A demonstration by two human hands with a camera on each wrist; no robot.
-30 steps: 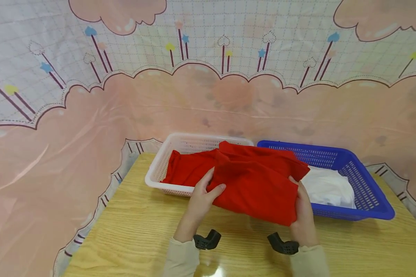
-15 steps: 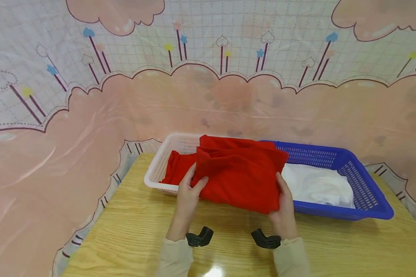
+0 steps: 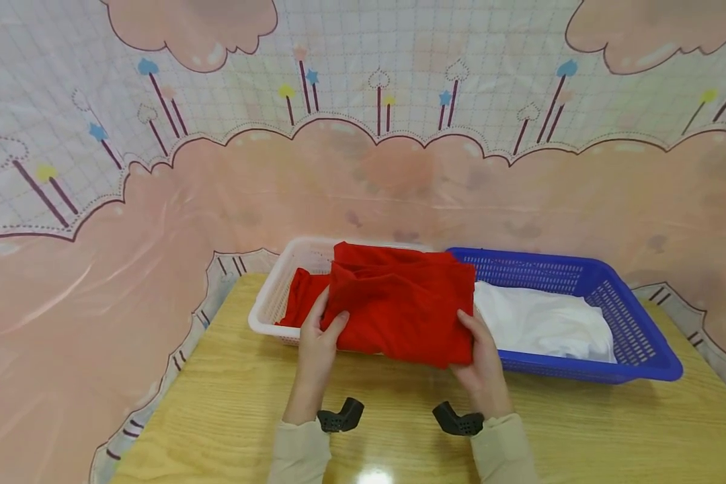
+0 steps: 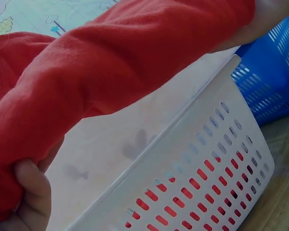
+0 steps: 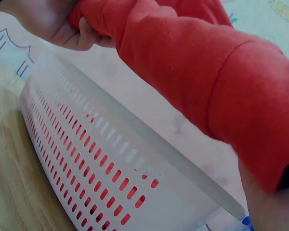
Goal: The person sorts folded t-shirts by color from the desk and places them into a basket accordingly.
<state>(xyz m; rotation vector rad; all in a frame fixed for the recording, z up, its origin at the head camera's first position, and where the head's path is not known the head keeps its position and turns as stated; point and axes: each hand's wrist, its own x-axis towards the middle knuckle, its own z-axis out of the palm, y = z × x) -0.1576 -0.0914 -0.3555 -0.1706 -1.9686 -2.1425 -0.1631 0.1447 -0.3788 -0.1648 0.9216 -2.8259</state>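
Both hands hold a folded red cloth (image 3: 399,316) up in front of the white basket, one at each end. The left hand (image 3: 318,339) grips its left end, thumb on the near face; in the left wrist view that thumb (image 4: 32,178) presses into the fabric. At the right end, the right hand (image 3: 480,356) grips the cloth, with most fingers hidden behind or under it. The white perforated basket (image 3: 265,302) stands behind, partly covered by the held cloth. More red cloth (image 3: 302,292) lies inside it, and red shows through its slots in both wrist views.
A blue perforated basket (image 3: 647,336) stands to the right of the white one, with white cloth (image 3: 544,323) in it. Both are on a wooden table (image 3: 218,403). A printed curtain (image 3: 363,175) hangs behind and along the left side.
Both hands have carried the red cloth leftward, from between the two baskets to in front of the white basket. It now sits more level, and more of the white cloth shows.
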